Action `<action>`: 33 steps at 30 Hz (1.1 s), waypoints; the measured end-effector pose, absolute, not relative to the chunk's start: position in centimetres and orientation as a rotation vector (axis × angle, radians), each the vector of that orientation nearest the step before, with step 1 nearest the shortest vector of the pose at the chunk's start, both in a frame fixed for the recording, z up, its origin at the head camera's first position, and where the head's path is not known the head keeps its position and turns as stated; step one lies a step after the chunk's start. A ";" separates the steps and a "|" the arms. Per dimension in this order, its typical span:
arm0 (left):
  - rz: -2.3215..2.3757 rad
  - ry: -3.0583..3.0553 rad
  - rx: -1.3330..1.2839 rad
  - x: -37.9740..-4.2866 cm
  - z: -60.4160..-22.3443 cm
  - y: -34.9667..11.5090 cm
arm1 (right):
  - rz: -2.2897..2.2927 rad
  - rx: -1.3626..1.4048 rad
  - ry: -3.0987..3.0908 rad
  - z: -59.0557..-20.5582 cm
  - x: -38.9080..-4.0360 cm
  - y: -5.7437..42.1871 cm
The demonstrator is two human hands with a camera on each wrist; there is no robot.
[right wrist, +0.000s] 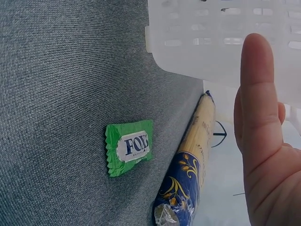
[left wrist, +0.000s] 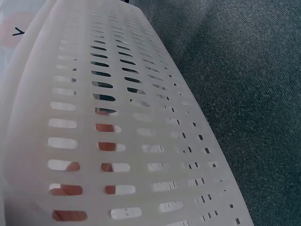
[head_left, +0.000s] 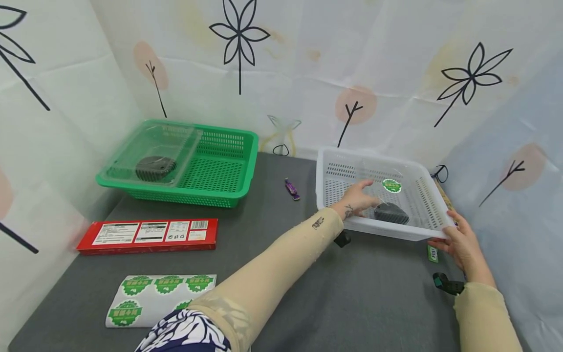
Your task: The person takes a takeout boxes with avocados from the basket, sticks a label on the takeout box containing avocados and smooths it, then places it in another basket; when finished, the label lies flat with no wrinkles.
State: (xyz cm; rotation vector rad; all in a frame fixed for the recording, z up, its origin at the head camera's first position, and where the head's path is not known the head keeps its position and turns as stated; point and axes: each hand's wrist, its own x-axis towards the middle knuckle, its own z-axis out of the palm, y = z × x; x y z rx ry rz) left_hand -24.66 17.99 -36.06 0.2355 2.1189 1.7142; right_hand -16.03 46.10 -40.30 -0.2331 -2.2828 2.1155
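In the head view my left hand reaches over the near rim of a white slotted basket. Its thumb and fingers hold the left side of a clear plastic box inside, which bears a round green sticker. A dark ridged item shows within that box. My right hand grips the basket's near right corner. Up close in the right wrist view, one straight finger stands before the basket wall. Through the slots of the basket, parts of my left fingers show.
At the back left, a green basket carries another clear box holding a dark item. A red box, a sticker sheet and a purple candy lie around. Beside the right hand are a green candy and a long packet.
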 end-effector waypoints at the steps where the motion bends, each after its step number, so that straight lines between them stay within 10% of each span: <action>1: 1.695 2.129 0.240 -24.7 -36.1 18.0 | 2.115 -0.213 -2.295 -40.2 -16.0 46.1; 33: 1.663 2.190 0.231 -25.2 -35.8 18.1 | 2.082 -0.226 -2.322 -38.9 -15.5 44.7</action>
